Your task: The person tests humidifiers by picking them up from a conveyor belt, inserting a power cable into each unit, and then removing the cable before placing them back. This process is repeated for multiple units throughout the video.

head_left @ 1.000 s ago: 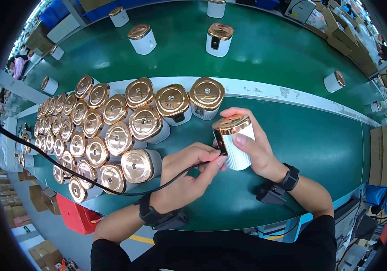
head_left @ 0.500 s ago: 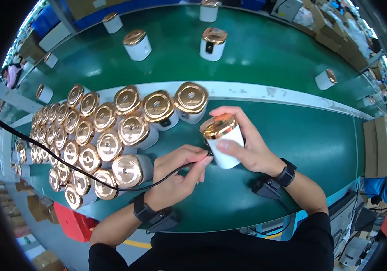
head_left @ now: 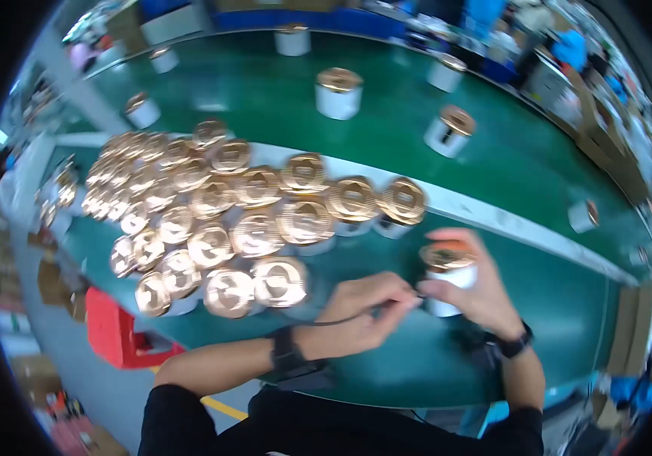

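Observation:
My right hand (head_left: 487, 292) is wrapped round a white canister (head_left: 455, 276) with a shiny gold top, fingers behind it and thumb across its front. The canister stands nearly upright above the green work surface (head_left: 539, 304). Close to its left side, my left hand (head_left: 364, 313) pinches a thin black cable (head_left: 339, 321) between thumb and fingertips. The cable's tip meets the canister's side or nearly so; blur and the fingers hide whether it is plugged in. Left of my hands stand several like canisters (head_left: 304, 220) in tight rows, gold tops up.
Beyond a pale metal rail (head_left: 485, 211) runs a green conveyor belt (head_left: 265, 99) carrying spaced-out canisters (head_left: 339, 93). A red plastic stool (head_left: 113, 328) stands on the floor at lower left. Cardboard (head_left: 634, 327) stands at the right end of the table.
The whole view has swung, so table, canisters and hands sit further right and the picture is blurred. The held canister looks more upright. Both hands keep their grips.

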